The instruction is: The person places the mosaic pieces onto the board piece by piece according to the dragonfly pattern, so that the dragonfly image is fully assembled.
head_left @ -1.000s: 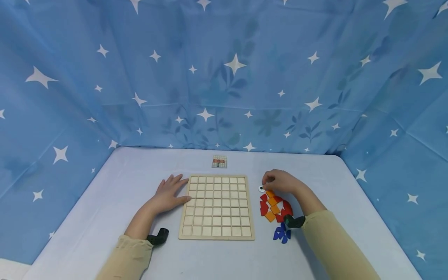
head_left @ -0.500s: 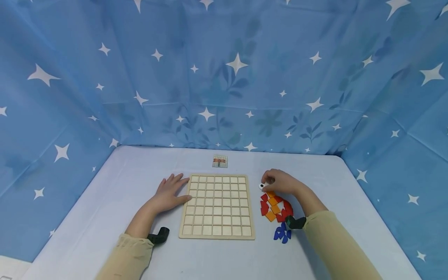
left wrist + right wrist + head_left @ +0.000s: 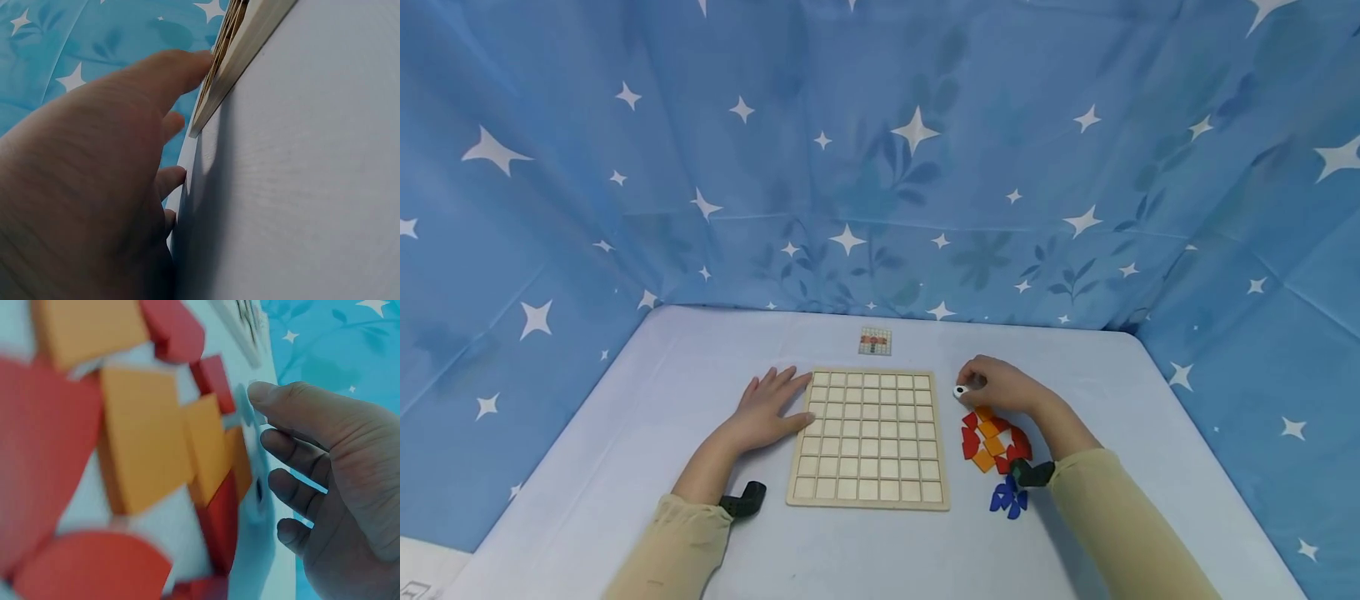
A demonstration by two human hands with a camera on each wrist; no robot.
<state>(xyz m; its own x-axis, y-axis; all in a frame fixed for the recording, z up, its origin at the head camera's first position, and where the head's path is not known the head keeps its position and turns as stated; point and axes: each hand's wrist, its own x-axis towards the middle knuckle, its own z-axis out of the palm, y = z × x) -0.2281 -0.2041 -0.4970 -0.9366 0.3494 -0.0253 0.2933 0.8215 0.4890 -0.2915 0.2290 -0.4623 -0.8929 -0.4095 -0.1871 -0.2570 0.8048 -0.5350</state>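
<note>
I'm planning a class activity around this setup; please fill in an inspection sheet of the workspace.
Surface: white tabletop, flat.
Job's things: wooden grid board, cells empty; small pattern card beyond it; red pieces, orange pieces and blue pieces grouped to the board's right.
Clutter: nothing seen.
Hands: left hand spread, thumb at the board's left edge; right hand pinches a white disc with a dark dot.
Cables: nothing seen.
Surroundings: blue curtain with white stars and leaf prints, behind and on both sides.

Soft light, dim left wrist view, near red pieces [image 3: 94,565] blurred
</note>
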